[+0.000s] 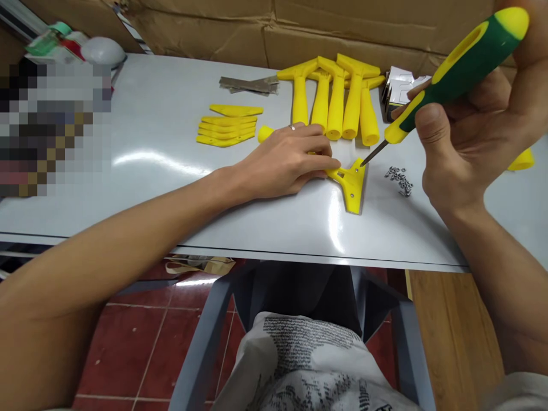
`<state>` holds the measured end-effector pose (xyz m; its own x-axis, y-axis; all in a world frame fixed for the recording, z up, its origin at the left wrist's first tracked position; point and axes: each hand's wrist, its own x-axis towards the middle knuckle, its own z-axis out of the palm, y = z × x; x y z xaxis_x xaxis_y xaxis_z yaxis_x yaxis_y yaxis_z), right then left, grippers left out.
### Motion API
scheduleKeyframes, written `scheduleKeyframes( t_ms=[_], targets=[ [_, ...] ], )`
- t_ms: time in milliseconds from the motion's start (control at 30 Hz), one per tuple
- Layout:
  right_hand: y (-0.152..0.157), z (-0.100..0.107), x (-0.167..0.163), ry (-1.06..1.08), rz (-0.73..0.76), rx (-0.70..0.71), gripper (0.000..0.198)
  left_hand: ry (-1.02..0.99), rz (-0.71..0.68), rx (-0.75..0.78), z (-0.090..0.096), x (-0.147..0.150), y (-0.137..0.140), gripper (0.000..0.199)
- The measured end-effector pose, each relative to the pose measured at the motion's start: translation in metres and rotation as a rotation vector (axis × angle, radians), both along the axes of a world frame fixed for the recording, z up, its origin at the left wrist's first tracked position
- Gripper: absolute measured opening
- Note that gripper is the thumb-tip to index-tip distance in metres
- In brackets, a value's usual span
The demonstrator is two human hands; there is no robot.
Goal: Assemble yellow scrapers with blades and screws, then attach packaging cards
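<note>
Head view. Left hand [295,157] lies over the handle of a yellow scraper [353,188], fingers bent and clamped on it; the scraper is on the white table [171,220], head to the right of the fingertips, blade edge facing right. Two screws show in the head, one upper, one lower. Right hand [475,125] has thumb and fingers closed around a green-and-yellow screwdriver [466,68], held tilted, shaft down and to the left. Tip is at the upper screw; cannot tell whether it touches.

Loose screws [402,184] lie in a small cluster right of the scraper head. Beyond the left hand, several yellow handles [351,105] lie side by side, some overlapping, near the cardboard [334,34]. Metal blades [248,85] lie left of the handles in an overlapping pile. Yellow strips [226,130] are grouped nearer the person, one slightly apart.
</note>
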<state>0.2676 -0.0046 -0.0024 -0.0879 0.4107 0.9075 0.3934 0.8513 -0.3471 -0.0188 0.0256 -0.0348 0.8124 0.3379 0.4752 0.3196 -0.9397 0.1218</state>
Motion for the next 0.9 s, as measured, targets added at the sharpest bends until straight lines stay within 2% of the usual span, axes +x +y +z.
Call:
scheduleKeyframes(
  t_ms=[67,167,433,733,833,900],
  targets=[
    [-0.002,-0.001,0.0,-0.003,-0.007,-0.08,0.053,0.001,0.001,-0.012,0.001,0.0,0.001,0.029],
    [-0.002,-0.003,0.001,-0.018,0.05,-0.106,0.056,0.017,0.0,0.007,0.001,0.0,0.001,0.03],
    [0.013,-0.015,-0.004,0.017,0.101,-0.018,0.064,0.017,0.008,-0.007,0.001,0.0,0.001,0.03],
    [0.022,-0.019,-0.001,0.008,0.108,0.068,0.072,0.026,0.011,-0.005,0.0,0.0,0.002,0.031],
    [0.011,-0.017,-0.001,-0.006,0.119,-0.034,0.071,0.02,0.012,-0.013,0.0,0.001,0.002,0.032],
    [0.003,-0.013,-0.003,-0.003,0.097,-0.194,0.071,0.019,0.012,-0.012,0.0,0.001,0.002,0.032]
  ],
)
